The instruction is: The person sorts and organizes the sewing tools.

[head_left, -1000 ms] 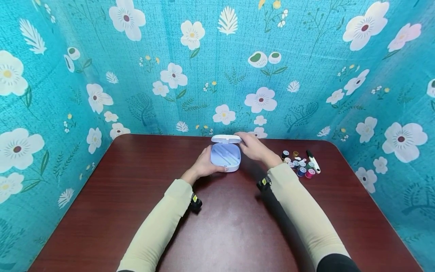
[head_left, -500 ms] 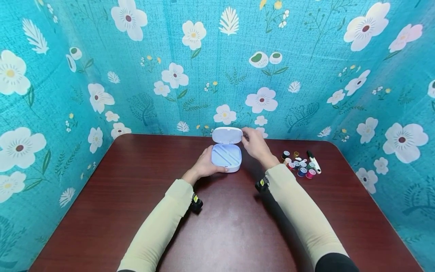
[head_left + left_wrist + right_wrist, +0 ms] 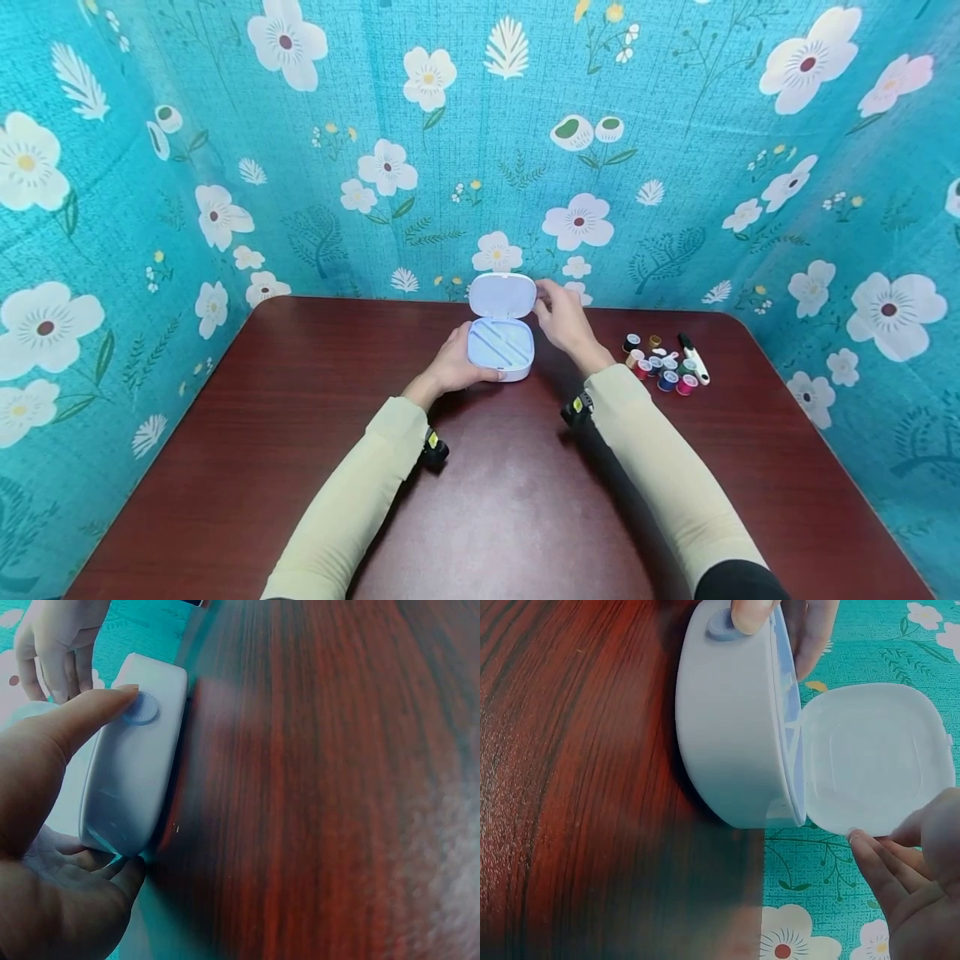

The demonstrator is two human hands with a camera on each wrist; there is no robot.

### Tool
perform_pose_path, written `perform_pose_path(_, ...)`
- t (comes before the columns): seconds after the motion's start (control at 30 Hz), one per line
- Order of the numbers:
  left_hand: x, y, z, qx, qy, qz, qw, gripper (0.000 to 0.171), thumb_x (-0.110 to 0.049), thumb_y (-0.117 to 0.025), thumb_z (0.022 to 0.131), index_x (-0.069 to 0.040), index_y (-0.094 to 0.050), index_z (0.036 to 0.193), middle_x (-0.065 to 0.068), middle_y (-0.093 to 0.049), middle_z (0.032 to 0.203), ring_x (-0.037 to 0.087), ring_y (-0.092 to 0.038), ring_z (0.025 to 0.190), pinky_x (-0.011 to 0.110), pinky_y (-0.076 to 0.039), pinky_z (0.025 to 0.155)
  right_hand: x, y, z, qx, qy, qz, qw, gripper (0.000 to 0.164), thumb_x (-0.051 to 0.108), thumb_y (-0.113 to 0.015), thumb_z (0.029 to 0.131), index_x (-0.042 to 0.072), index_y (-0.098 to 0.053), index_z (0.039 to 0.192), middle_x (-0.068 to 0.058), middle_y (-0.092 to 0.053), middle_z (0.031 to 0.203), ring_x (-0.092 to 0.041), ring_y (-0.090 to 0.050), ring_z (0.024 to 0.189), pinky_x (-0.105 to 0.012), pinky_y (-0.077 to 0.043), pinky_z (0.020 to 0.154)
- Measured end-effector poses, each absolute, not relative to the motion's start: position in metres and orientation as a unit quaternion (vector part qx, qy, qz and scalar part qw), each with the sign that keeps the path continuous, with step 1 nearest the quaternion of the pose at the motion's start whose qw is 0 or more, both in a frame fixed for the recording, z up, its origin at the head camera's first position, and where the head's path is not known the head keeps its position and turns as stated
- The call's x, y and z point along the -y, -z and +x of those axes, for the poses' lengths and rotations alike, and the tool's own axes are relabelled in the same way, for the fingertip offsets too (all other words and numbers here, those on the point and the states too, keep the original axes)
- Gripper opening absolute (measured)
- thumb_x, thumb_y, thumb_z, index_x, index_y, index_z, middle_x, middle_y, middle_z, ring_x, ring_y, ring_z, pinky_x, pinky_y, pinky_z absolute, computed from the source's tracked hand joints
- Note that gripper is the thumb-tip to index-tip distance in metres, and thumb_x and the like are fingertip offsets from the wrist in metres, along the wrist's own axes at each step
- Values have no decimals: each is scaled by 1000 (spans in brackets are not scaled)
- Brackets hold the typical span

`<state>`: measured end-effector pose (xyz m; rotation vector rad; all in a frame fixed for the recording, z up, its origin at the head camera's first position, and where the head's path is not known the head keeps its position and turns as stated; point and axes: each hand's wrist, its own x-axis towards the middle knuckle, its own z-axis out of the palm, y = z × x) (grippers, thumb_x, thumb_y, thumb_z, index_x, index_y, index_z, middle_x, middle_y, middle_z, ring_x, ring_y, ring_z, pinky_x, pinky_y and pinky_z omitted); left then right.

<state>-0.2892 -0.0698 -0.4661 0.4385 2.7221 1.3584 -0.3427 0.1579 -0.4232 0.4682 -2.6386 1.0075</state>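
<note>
A small white box (image 3: 516,374) with rounded corners stands near the table's back edge, its hinged lid (image 3: 502,297) raised upright. Inside is a pale lavender tray (image 3: 500,342) with diagonal ridges. My left hand (image 3: 454,364) grips the box from its left side. In the left wrist view, the thumb (image 3: 101,706) lies over the front wall at a round bluish button (image 3: 142,710). With curled fingers, my right hand (image 3: 564,321) holds the lid's right edge; the right wrist view shows the fingertips on the rim of the translucent lid (image 3: 877,757).
Several thread spools (image 3: 667,381) in various colours cluster on the right of the dark red-brown table (image 3: 495,500). Beside them lies a white tool with a black end (image 3: 694,360). A teal flowered curtain (image 3: 450,167) hangs directly behind the table's back edge.
The lid has swung up and back from nearly level to upright, with my right hand moving along at its edge. The left hand has kept its grip on the box.
</note>
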Motion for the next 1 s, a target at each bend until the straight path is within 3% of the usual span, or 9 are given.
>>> perform_pose_path(0.3,69,466,-290,-884,-447,132,35,106,-30,-95,68,-3,-34,151,15,-48,138,30,-47,125,45,-41,108,-159,420,-344,920,-314,215,95,50,-4,-45,101,-3,-39,151,-25,-58,137,-38,-63,118,-50,-51,100)
perform_pose_path(0.47,68,468,-291,-884,-446,134,33,106,-30,-95,68,-3,-35,151,15,-48,137,29,-47,124,44,-41,107,-158,416,-347,936,-275,214,55,60,-4,-42,101,-6,-23,158,-26,-38,157,-38,-40,144,-51,-34,116)
perform_pose_path(0.63,69,470,-293,-884,-446,139,27,105,-30,-95,68,-2,-36,151,14,-50,136,29,-47,124,44,-41,107,-154,412,-349,948,-245,201,16,67,-1,-39,101,-8,-8,160,-29,-24,163,-39,-26,151,-52,-26,120)
perform_pose_path(0.83,70,469,-291,-887,-440,135,41,108,-32,-95,69,-3,-33,153,14,-49,137,28,-48,123,43,-41,107,-152,408,-343,954,-216,207,-7,72,3,-39,102,-8,4,159,-32,-17,164,-40,-23,152,-52,-25,121)
perform_pose_path(1.0,70,468,-291,-888,-438,137,39,108,-31,-95,69,-3,-33,153,14,-49,139,29,-48,124,44,-40,108,-153,406,-341,963,-174,205,15,74,5,-45,102,-7,-2,160,-31,-25,161,-40,-36,145,-53,-34,116)
